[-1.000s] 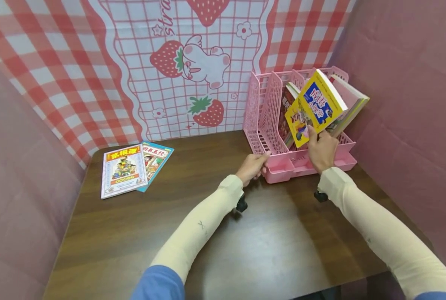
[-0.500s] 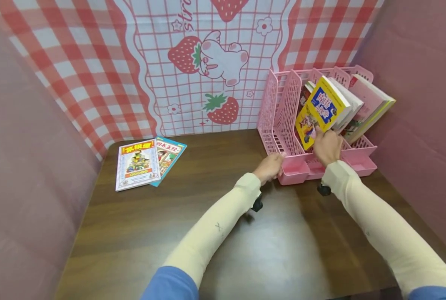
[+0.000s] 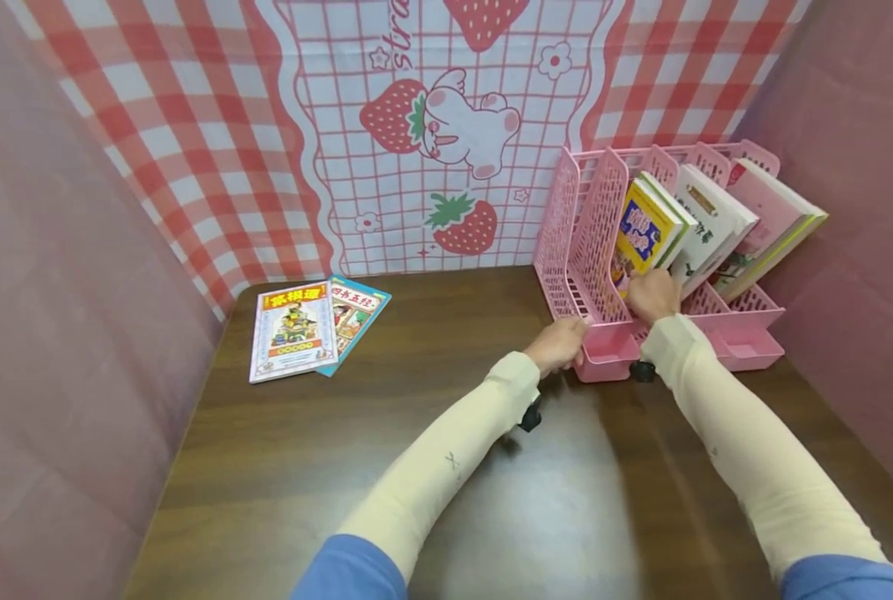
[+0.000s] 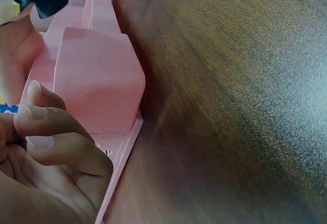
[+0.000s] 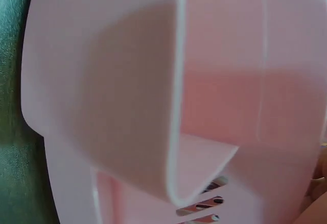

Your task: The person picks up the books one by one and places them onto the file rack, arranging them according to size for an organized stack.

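A pink slotted book rack (image 3: 599, 208) stands at the back right of the table. My left hand (image 3: 559, 343) grips its front left corner; curled fingers (image 4: 66, 142) show in the left wrist view beside a small front tray (image 4: 99, 81). A yellow-covered book (image 3: 644, 227) stands tilted in a middle slot, against a green-edged book. My right hand (image 3: 654, 296) holds the yellow book low at its front edge and covers its bottom corner. In the right wrist view the rack's pink front tray (image 5: 127, 91) fills most of the picture, and the book is hidden.
A white-grey book (image 3: 704, 221) and a pink book with a yellow-green edge (image 3: 772, 217) lean in the slots further right. Two thin booklets, one white-bordered (image 3: 293, 332) and one blue-edged (image 3: 356, 310), overlap on the left of the table. A strawberry-print cloth (image 3: 446, 208) hangs behind.
My right hand has lowered the yellow book from above the rack down into a slot. The left hand has stayed at the rack's corner. The head view has turned to the right.
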A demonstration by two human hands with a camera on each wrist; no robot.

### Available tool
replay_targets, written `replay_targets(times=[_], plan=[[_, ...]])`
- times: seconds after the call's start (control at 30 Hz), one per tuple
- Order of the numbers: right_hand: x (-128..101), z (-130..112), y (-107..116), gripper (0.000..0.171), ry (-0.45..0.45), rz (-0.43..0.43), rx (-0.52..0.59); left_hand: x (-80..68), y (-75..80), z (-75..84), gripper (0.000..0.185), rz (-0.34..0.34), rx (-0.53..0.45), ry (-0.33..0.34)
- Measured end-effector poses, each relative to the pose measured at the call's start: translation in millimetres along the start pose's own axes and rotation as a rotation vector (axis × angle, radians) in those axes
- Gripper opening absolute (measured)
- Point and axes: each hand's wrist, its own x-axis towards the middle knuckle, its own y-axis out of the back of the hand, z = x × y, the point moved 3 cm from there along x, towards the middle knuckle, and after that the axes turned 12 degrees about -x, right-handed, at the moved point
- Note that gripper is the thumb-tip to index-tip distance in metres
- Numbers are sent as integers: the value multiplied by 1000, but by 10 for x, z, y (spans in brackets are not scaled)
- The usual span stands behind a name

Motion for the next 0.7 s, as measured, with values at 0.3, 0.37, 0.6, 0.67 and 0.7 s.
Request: replay_targets(times=[0.3,0.37,0.6,0.67,0.7], plan=[[-27,113,-68,48,-118,-121,-18,30,-97,5,42,6,7,16],[-29,98,-91,50,-144,-127,-31,27,-97,3,42,3,9,14],[-9,10,-175,56,-140,-114,-85,3,-36,4,43,21,-5,-11],[-5,5,-195,52,-144,-103,-84,-3,-22,-2,43,20,-6,-7],[-5,6,-200,51,-141,-92,-86,-4,-16,-3,43,16,-6,-7]])
